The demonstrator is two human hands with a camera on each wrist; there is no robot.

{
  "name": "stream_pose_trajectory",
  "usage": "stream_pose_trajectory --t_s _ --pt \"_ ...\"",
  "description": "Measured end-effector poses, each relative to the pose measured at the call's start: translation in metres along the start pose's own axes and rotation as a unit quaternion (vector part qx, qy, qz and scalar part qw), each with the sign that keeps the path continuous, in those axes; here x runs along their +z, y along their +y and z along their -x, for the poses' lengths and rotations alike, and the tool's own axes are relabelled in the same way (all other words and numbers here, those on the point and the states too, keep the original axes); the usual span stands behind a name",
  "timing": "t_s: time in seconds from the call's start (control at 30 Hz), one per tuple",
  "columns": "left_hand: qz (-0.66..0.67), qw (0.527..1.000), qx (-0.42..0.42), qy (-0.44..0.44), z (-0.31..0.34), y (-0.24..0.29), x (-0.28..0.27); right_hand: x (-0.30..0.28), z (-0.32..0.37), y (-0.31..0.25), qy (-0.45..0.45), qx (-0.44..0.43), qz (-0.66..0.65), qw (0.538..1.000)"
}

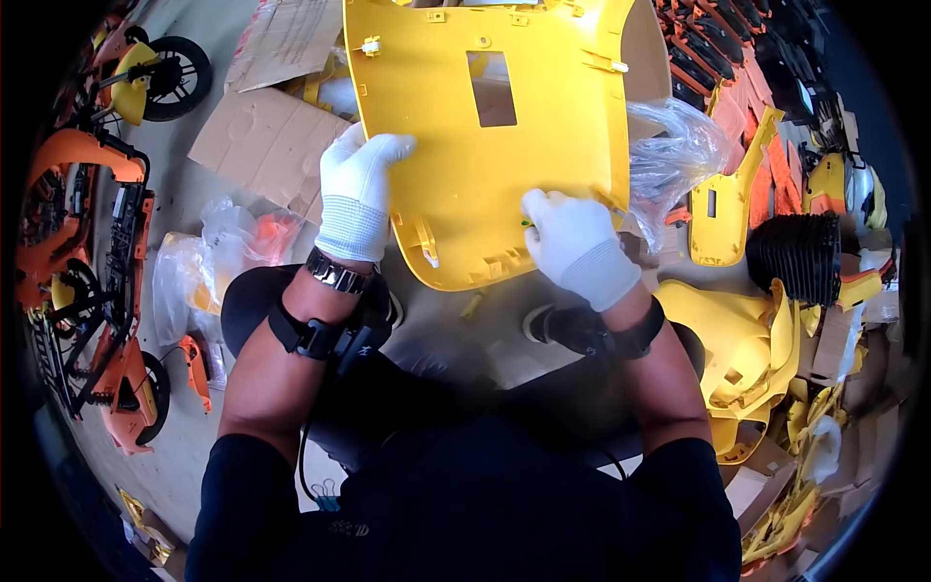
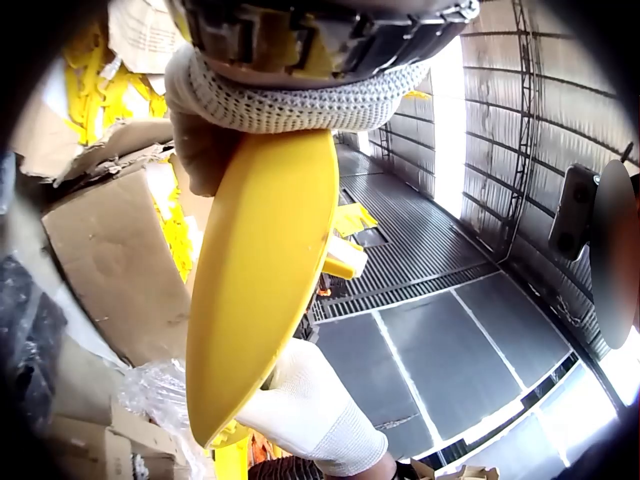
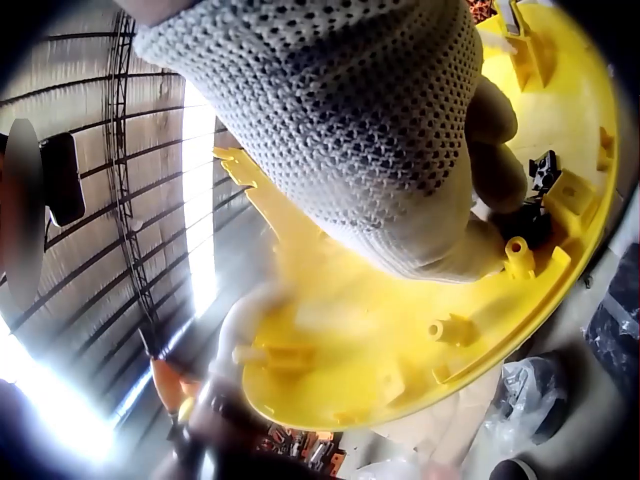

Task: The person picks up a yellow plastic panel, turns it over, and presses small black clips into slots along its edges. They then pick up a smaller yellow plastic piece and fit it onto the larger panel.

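Yellow plastic panel [image 1: 465,165], large, rectangular cut-out, held above the lap with its ribbed face up; left hand [image 1: 357,189], white-gloved, clasping its left edge; right hand [image 1: 574,242], gloved, at its lower right edge, fingers curled beside a small black fitting [image 3: 545,172], grip unclear.

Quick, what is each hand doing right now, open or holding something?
Left hand: closed, gripping the left edge of the yellow panel.
Right hand: closed, fingers curled on the same panel's lower edge.
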State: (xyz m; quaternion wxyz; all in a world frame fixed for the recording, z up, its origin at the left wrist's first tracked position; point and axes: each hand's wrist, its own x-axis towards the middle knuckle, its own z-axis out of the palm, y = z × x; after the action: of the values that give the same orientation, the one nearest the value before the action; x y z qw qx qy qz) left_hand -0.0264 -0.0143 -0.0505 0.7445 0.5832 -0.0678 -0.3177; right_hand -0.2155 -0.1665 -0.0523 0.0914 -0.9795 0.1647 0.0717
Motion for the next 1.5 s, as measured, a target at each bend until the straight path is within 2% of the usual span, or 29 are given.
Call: stream_pose_trajectory --t_s 0.07,0.17,0.27,0.37,0.47,0.87,0.97,1.07,1.17,1.5 --pt "-0.01 1.0 0.0 0.003 -0.001 -0.001 -0.004 0.003 -0.003 0.0 0.025 -0.012 -0.023 0.999" --pt "-0.014 1.0 -0.01 0.008 -0.002 0.001 -0.004 0.009 -0.007 0.008 0.125 -0.057 -0.138 0.981" --pt "0.012 1.0 -0.023 0.007 -0.002 0.006 -0.001 -0.009 -0.01 0.012 0.078 -0.06 -0.364 0.926" --pt "0.03 0.999 -0.011 0.004 -0.003 0.003 -0.003 -0.033 -0.006 0.002 -0.063 0.092 -0.521 0.846" --pt "0.023 1.0 0.0 0.012 -0.004 0.004 0.001 -0.036 -0.005 -0.001 -0.104 0.126 -0.578 0.8" --pt "0.012 1.0 0.017 0.013 -0.004 0.006 0.001 -0.033 -0.003 -0.001 -0.155 0.085 -0.538 0.824" --pt "0.001 1.0 0.026 0.018 -0.005 0.006 0.001 -0.03 -0.004 -0.001 -0.132 0.027 -0.445 0.885" --pt "-0.014 0.999 0.027 0.023 -0.005 0.005 0.001 -0.022 -0.003 0.001 -0.078 -0.04 -0.407 0.909" --pt "-0.002 0.999 0.021 0.025 -0.007 0.004 0.002 -0.026 -0.004 -0.005 -0.089 -0.009 -0.432 0.897" --pt "-0.022 0.999 0.036 0.027 -0.008 0.001 0.003 -0.016 -0.003 -0.008 -0.077 -0.024 -0.406 0.91"
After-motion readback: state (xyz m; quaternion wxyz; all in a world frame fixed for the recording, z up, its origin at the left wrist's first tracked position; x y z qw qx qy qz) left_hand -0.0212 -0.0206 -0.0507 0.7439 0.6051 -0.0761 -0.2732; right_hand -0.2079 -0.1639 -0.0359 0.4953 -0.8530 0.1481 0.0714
